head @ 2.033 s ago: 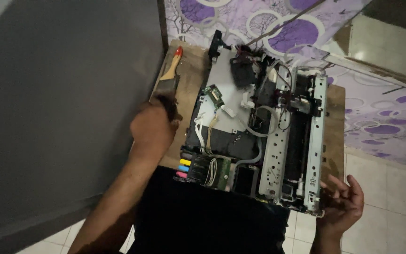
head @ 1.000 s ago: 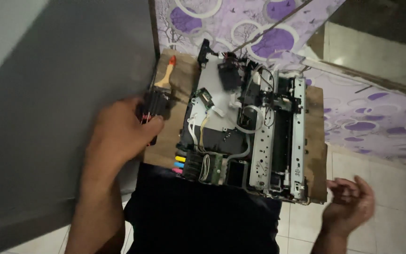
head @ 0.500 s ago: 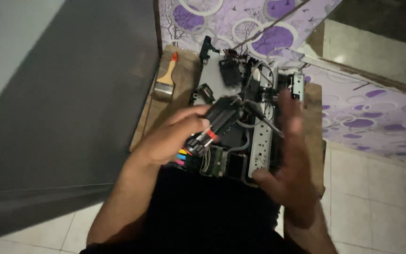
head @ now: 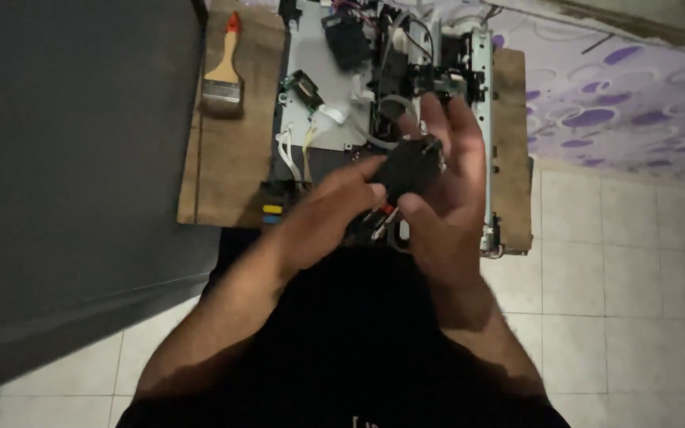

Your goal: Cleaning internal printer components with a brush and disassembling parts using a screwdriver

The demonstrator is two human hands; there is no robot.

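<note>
Both my hands hold a small black module (head: 411, 168) with red and white wires hanging from its lower end, in front of my chest. My left hand (head: 328, 210) grips it from the left with thumb and fingers. My right hand (head: 445, 190) cups it from the right, fingers spread upward behind it. Below them lies an opened printer chassis (head: 334, 103) on a small wooden table (head: 231, 158), showing a grey metal plate, black parts, white ribbon cables, a silver rail (head: 481, 87) and coloured ink tabs (head: 271, 212).
A paintbrush (head: 223, 71) with a wooden handle and red tip lies on the table's left part. A dark grey wall or panel fills the left side. A purple-patterned cloth (head: 596, 103) lies at the right, pale floor tiles (head: 612, 301) below it.
My left hand picked the black module up from beside the brush and brought it over the printer. My right hand left the printer's right edge and closed in on the module.
</note>
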